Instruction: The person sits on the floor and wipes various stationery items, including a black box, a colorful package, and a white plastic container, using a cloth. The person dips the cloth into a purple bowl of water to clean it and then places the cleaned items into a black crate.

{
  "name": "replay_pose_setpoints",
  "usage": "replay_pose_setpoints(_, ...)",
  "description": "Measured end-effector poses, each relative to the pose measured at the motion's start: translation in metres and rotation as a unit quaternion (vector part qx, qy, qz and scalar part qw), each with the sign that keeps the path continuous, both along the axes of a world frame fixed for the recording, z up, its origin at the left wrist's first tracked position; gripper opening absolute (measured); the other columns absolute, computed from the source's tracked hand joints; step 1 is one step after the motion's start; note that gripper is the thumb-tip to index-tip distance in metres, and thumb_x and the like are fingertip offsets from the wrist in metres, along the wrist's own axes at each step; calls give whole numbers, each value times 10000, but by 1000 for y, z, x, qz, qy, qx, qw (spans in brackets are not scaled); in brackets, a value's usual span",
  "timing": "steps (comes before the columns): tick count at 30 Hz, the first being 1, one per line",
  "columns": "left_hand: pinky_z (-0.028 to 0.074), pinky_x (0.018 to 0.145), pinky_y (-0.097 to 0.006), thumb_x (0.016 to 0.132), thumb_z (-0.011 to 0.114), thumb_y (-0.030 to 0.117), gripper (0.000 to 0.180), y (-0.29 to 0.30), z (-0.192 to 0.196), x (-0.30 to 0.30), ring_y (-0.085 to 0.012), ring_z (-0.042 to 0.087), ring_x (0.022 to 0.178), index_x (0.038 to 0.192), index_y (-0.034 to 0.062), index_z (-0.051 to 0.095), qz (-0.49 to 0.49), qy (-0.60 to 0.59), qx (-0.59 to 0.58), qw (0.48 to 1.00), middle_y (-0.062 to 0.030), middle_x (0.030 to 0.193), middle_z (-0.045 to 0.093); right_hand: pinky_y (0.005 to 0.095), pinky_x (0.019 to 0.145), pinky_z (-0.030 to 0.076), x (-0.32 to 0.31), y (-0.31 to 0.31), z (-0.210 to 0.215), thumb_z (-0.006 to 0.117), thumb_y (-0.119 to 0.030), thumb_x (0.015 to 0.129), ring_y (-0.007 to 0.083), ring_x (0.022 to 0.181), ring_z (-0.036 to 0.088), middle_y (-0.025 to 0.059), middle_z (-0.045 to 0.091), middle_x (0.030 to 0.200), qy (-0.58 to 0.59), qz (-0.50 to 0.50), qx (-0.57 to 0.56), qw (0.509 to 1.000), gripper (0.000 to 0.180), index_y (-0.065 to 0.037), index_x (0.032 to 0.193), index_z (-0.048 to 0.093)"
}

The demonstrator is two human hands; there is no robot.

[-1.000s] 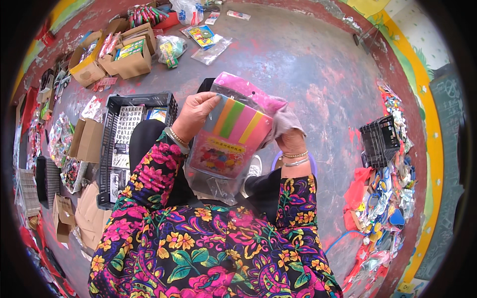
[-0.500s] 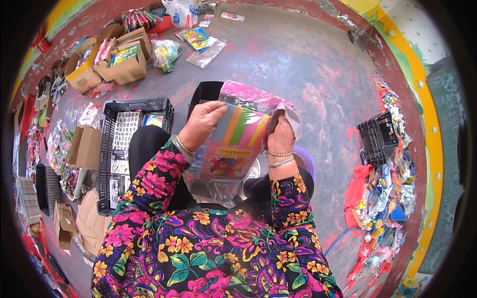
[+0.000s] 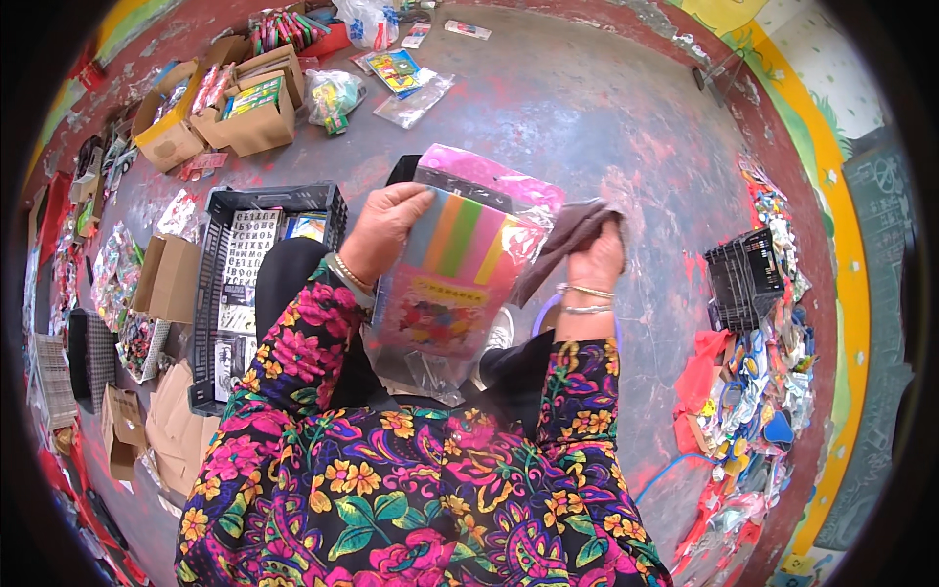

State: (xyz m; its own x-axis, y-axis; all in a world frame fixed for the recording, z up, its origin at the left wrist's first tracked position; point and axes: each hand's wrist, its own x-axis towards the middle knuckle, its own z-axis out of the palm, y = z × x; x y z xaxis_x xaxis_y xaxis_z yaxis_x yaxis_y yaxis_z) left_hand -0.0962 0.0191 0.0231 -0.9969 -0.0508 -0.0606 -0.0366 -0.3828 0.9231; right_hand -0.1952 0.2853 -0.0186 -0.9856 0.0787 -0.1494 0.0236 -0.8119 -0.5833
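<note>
In front of my lap I hold up a clear plastic packet of coloured paper. Striped sheets and a pink printed sheet show through its film, and a pink top edge is visible. My left hand pinches the packet by its upper left side. Off to the right, my right hand grips a brownish-grey cloth, which stretches down toward the packet's right edge; whether the two touch I cannot tell. Behind the packet, part of a black container shows.
A black plastic crate with letter sheets stands by my left knee. Beside my right leg is a purple rim, mostly hidden. Cardboard boxes sit at the far left. On the right, a black crate rests among heaped small goods.
My right hand has moved right, off the packet's edge, drawing the cloth out with it. The packet and my left hand have shifted slightly left.
</note>
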Motion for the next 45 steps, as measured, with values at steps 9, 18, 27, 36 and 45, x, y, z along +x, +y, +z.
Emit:
replay_pose_setpoints(9,439,636,-201,873,544,111,157,-1,-2,2,-36,516,729,908,-24,617,-60,103,-244,962,26,774,601,348,910,415,22,60,36,616,-199,811,209,1017,540,113,562,1104,174,185,212,944,429,-15,1176,486)
replay_pose_setpoints(18,437,579,-291,858,536,108,138,33,-11,4,-139,501,591,841,-18,590,-157,163,-414,882,-125,644,549,288,900,414,22,1,14,677,-109,715,227,1054,529,125,553,1149,436,204,644,594,469,-30,1154,533)
replay_pose_setpoints(27,431,594,-255,855,541,106,138,35,-11,0,-72,478,638,854,-22,591,-129,128,-312,932,-55,646,534,340,741,477,42,-33,15,621,-94,740,255,854,605,99,629,917,411,26,639,649,255,-68,993,612)
replay_pose_setpoints(36,446,637,-252,852,533,90,130,26,-9,2,-80,513,695,870,-21,597,-102,116,-255,954,-30,713,580,309,764,470,8,11,-30,607,-106,766,215,880,594,77,618,967,450,-159,785,395,242,-83,1007,612)
replay_pose_setpoints(45,484,701,-228,886,522,103,172,-23,5,-8,-118,602,784,973,-35,578,28,47,172,984,-65,887,628,322,778,475,21,37,51,567,-168,846,192,902,574,79,588,891,198,154,234,939,231,-25,1026,547)
